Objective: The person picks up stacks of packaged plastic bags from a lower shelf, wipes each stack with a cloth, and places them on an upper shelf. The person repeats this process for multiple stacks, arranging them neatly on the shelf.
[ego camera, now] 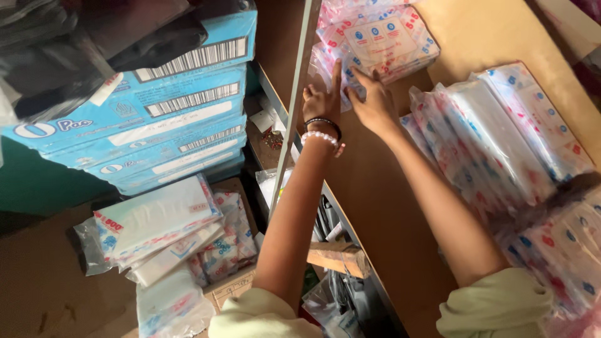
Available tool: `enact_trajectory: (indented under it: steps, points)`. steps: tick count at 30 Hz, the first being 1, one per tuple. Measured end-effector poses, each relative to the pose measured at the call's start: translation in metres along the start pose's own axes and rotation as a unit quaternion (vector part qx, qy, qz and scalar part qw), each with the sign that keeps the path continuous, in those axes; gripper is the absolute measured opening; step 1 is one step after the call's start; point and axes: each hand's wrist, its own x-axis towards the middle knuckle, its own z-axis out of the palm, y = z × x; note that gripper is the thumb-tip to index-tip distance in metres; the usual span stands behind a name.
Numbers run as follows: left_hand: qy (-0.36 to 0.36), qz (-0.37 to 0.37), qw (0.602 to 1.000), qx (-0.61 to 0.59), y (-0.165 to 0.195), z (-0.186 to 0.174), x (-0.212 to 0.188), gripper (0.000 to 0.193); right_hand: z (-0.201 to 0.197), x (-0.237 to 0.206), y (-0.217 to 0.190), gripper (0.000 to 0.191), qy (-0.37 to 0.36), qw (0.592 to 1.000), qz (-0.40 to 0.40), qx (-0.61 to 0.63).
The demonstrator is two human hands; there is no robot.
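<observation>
Both hands [350, 100] on glossy white packet [379, 40]

Shop stockroom, wooden shelf [382, 188] stacked with plastic-wrapped tissue packs [494, 138], blue cartons [156, 119] piled left of the shelf, more packs [163, 231] below the cartons

Both arms outstretched; left hand [322, 100], right hand [374, 103] fingers extended, side by side.
</observation>
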Motion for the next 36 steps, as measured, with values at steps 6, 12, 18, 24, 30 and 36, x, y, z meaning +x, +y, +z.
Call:
enact_trajectory:
  steps: [6,12,18,24,30,36]
  points:
    - [-0.005,0.077,0.995,-0.066,-0.007,-0.013,-0.055,0.092,-0.009,-0.04,-0.03,0.052,-0.01,1.0,0.009,0.024]
    - [0.101,0.143,0.967,-0.186,-0.029,-0.037,-0.12,0.083,-0.034,-0.083,-0.088,0.048,-0.034,0.994,-0.063,0.08]
    - [-0.007,0.093,0.945,-0.315,-0.064,-0.095,-0.206,0.084,-0.064,-0.136,-0.163,0.045,-0.081,0.991,-0.058,0.085]
    - [0.073,0.125,0.9,-0.41,-0.125,-0.155,-0.269,0.088,-0.058,-0.169,-0.236,0.044,-0.114,0.976,-0.039,0.181]
    - [0.144,0.112,0.899,-0.399,-0.223,-0.167,-0.289,0.061,-0.005,-0.174,-0.276,0.042,-0.125,0.967,-0.161,0.151]
    - [0.146,-0.036,0.929,-0.339,-0.345,-0.123,-0.292,0.048,0.12,-0.176,-0.267,0.043,-0.245,0.954,-0.04,0.167]
